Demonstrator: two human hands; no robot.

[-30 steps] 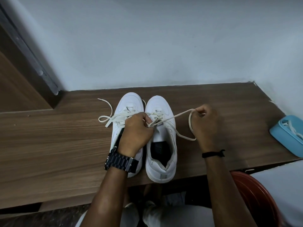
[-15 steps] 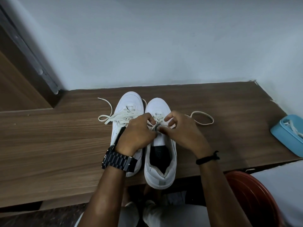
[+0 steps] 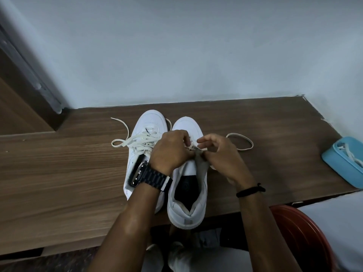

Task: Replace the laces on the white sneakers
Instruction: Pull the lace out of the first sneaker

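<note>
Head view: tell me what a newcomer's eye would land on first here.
The pair of white sneakers standing side by side in the middle of the wooden bench, toes toward the wall. Both hands meet over the right-side sneaker: the left hand and right hand pinch the cream lace at its eyelets. A loose loop of lace lies on the bench to the right, and a light blue box sits at the far right edge.

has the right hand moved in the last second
Yes. The right hand came in leftward from the bare wooden tabletop to the right white sneaker.
</note>
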